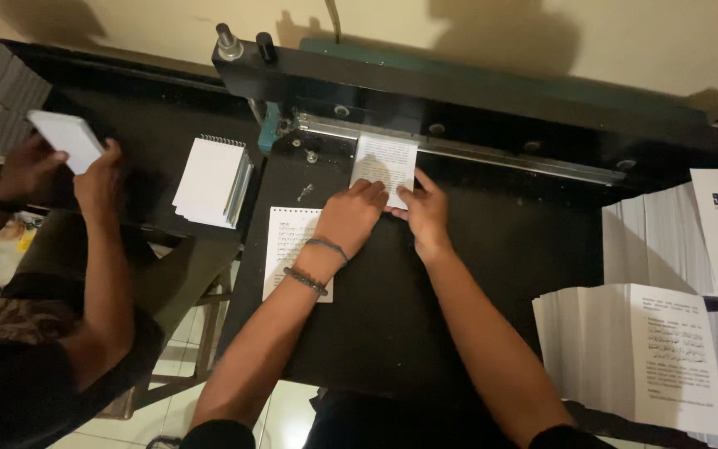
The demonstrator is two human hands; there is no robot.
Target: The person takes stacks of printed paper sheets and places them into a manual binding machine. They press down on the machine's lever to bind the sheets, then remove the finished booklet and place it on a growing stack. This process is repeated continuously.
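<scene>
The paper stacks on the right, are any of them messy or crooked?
Yes. The nearer paper stack has slid into a fan, edges stepped sideways. The small sheets under both hands lie square against the machine's bar.
</scene>
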